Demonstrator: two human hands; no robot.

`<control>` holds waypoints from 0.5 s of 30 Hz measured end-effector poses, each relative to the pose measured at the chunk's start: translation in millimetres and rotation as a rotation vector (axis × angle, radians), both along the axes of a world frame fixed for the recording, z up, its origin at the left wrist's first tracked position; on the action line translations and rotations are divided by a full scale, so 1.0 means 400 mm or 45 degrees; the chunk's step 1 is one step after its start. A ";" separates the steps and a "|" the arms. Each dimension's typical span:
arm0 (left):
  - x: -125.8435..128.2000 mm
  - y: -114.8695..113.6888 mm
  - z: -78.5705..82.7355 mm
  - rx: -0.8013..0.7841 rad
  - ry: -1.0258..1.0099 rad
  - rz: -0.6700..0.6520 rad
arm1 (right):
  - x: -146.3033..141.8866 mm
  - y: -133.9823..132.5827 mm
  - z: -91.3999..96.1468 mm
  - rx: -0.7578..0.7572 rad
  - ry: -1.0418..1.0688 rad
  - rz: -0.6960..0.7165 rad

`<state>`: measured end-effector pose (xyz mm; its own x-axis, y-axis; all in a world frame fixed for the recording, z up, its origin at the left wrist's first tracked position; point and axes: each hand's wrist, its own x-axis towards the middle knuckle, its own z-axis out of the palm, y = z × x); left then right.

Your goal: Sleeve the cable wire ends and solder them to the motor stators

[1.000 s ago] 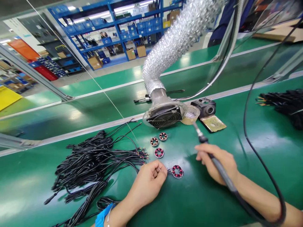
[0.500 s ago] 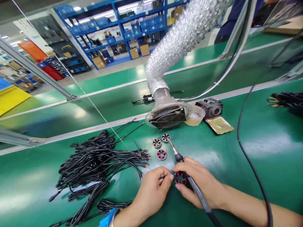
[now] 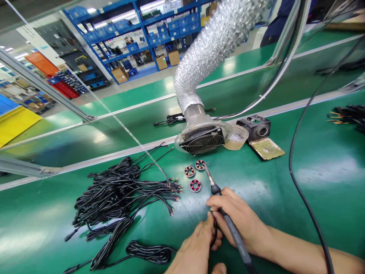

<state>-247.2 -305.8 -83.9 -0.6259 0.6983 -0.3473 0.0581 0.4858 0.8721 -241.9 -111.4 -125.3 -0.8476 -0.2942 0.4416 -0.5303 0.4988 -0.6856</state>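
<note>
My right hand [image 3: 242, 222] is closed round a soldering iron [image 3: 234, 230], whose metal tip points up and away toward the small wound rings. My left hand [image 3: 196, 243] has its fingers curled on a black cable [image 3: 215, 228] right beside the right fingertips. The two hands touch or nearly touch there. A red-and-black wound ring seen earlier between the right fingers is hidden now. Just beyond the iron's tip lies a copper-coloured wound ring [image 3: 200, 164], with another copper ring [image 3: 189, 171] and a red ring [image 3: 195, 185] close by.
A heap of black cables [image 3: 105, 201] covers the left side, bare ends facing right. One coiled cable [image 3: 148, 252] lies near my left wrist. Behind the rings stand a fume extractor [image 3: 202, 140], a round tub [image 3: 237, 137] and an iron stand with sponge [image 3: 266, 148]. The iron's cord [image 3: 302, 194] arcs rightward.
My left hand has turned over and shifted right, against the right fingers. The red-and-black ring has gone out of sight. The coiled cable has slid right; the iron stays in my right hand.
</note>
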 end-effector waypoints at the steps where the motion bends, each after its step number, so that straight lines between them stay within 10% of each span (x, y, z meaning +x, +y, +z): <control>1: -0.014 -0.004 0.011 -0.034 0.040 -0.046 | 0.002 0.003 0.000 0.007 0.013 -0.011; 8: -0.160 -0.020 0.036 -0.391 0.644 0.270 | 0.038 0.031 0.004 -0.056 -0.014 0.115; 15: -0.146 0.001 0.006 -0.220 0.581 0.100 | 0.000 0.042 -0.004 -0.036 0.102 0.038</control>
<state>-305.5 -305.3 -81.4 -0.7896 0.5992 -0.1322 0.3725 0.6394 0.6726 -241.9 -94.7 -127.1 -0.8003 -0.3052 0.5161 -0.5983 0.4628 -0.6541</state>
